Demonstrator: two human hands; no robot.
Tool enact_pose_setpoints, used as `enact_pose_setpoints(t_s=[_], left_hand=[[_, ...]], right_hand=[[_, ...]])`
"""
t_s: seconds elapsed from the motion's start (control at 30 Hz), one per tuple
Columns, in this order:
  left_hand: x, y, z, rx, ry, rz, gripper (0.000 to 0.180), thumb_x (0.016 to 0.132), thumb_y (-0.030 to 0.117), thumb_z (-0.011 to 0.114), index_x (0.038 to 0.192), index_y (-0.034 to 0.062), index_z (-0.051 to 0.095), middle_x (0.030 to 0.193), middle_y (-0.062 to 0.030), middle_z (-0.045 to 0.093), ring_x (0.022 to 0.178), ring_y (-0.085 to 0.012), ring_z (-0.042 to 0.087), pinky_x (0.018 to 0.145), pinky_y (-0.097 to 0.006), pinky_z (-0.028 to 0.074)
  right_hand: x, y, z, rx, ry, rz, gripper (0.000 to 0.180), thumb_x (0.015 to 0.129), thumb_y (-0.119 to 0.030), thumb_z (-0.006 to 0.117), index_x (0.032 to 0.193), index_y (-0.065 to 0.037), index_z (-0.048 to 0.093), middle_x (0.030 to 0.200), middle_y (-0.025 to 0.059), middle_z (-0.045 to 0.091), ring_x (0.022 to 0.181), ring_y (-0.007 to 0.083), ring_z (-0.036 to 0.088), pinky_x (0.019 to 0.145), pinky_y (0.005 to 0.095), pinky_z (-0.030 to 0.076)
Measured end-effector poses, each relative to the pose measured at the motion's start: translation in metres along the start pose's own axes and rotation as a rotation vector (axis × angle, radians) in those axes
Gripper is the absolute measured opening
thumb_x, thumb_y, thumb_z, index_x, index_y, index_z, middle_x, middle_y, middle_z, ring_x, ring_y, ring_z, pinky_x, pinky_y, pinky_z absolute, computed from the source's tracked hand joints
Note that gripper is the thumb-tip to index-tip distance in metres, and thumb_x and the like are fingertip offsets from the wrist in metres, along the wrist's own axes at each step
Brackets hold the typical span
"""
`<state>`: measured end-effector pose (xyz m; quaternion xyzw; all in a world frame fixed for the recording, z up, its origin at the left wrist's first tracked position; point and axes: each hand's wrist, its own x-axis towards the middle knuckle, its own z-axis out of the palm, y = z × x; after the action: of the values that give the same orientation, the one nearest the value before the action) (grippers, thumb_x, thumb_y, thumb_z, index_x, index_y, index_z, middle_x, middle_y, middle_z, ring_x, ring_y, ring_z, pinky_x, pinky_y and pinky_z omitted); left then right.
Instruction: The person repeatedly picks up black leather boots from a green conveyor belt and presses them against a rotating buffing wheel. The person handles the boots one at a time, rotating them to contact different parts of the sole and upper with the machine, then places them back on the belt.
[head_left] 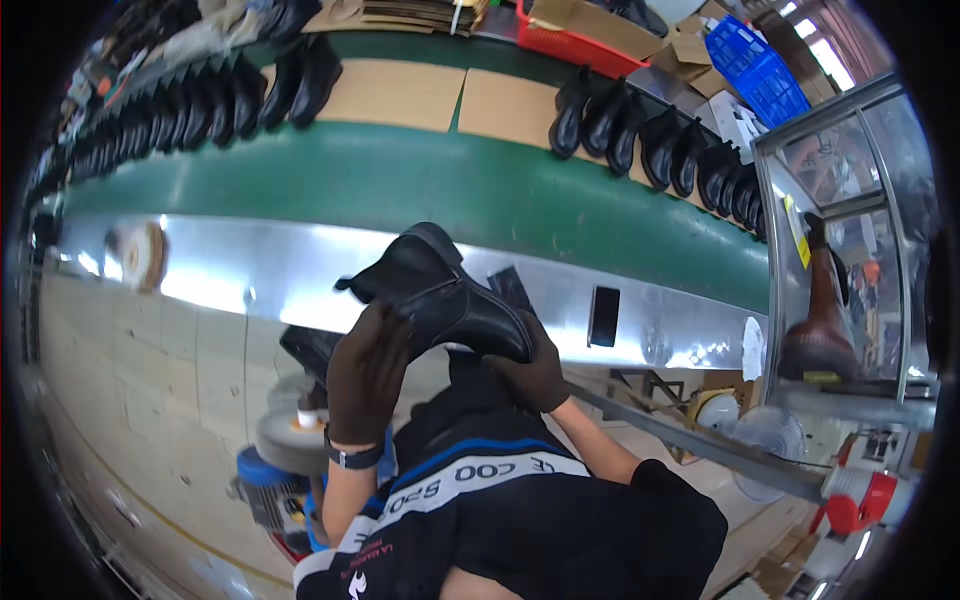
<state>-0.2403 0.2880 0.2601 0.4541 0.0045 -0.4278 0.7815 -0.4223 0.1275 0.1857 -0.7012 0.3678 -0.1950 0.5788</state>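
A black ankle boot [452,310] with a low heel is held over the metal edge of the workbench, its sole side turned up and away from me. My left hand [368,375], in a brown glove, grips it by the shaft end; part of the fingers is hidden. Wrapped round the toe is my right hand [535,368], gloved alike. Behind my left hand, another black shoe-like thing [308,350] shows in part. A dark flat object [510,288] lies on the metal strip just beyond the boot.
A black phone [604,316] lies on the metal strip [300,265]. Black boots stand in rows [205,100] beyond the green belt [420,175], more at right [660,150]. A round buffing wheel [143,257] is at left, a motor [272,490] low left, a fan [770,450] low right.
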Motion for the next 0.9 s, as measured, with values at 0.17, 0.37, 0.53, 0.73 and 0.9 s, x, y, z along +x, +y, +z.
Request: enact_pose_setpoints(t_s=[0.17,0.37,0.53,0.73,0.9], left_hand=[[0.057,0.045,0.037,-0.069,-0.123,0.031,0.044,0.103,0.014,0.027,0.141,-0.0078,0.03,0.139,-0.0274,0.043,0.122,-0.0376,0.052,0.1,-0.042,0.05],[0.084,0.023,-0.008,0.003,0.188,-0.001,0.045,0.103,0.025,0.034,0.139,-0.0024,0.037,0.135,-0.0227,0.048,0.118,-0.037,0.054,0.097,-0.046,0.049],[0.12,-0.068,-0.096,0.848,0.581,-0.07,0.044,0.095,0.023,0.05,0.132,-0.0018,0.047,0.125,-0.0188,0.056,0.113,-0.0347,0.057,0.097,-0.042,0.044],[0.183,-0.124,-0.197,1.92,0.543,0.47,0.04,0.091,0.016,0.05,0.126,-0.0029,0.051,0.13,-0.0223,0.05,0.121,-0.0393,0.049,0.099,-0.05,0.041],[0.231,-0.136,-0.157,1.883,1.028,0.244,0.038,0.088,0.018,0.053,0.124,0.0036,0.056,0.14,-0.021,0.043,0.135,-0.0395,0.033,0.109,-0.056,0.023]], right_hand=[[0.156,0.048,0.003,0.473,0.18,0.1,0.055,0.077,-0.017,0.077,0.123,0.0,0.054,0.105,0.0105,0.064,0.083,0.0189,0.065,0.063,0.0332,0.057],[0.421,0.119,-0.032,0.856,0.368,0.135,0.039,0.083,-0.022,0.072,0.115,-0.006,0.058,0.102,0.0066,0.064,0.087,0.0243,0.067,0.066,0.0393,0.058],[0.508,0.18,-0.05,1.004,0.508,0.059,0.041,0.082,-0.014,0.071,0.119,-0.005,0.056,0.112,0.0135,0.059,0.095,0.0365,0.064,0.078,0.0435,0.057],[0.472,0.218,-0.005,-0.514,0.622,0.184,0.038,0.081,-0.016,0.069,0.118,-0.01,0.063,0.107,0.013,0.065,0.094,0.0297,0.061,0.067,0.0434,0.053],[0.454,0.149,0.125,1.046,0.36,0.453,0.033,0.086,-0.013,0.064,0.118,-0.006,0.057,0.102,0.0139,0.064,0.08,0.023,0.063,0.061,0.0384,0.054]])
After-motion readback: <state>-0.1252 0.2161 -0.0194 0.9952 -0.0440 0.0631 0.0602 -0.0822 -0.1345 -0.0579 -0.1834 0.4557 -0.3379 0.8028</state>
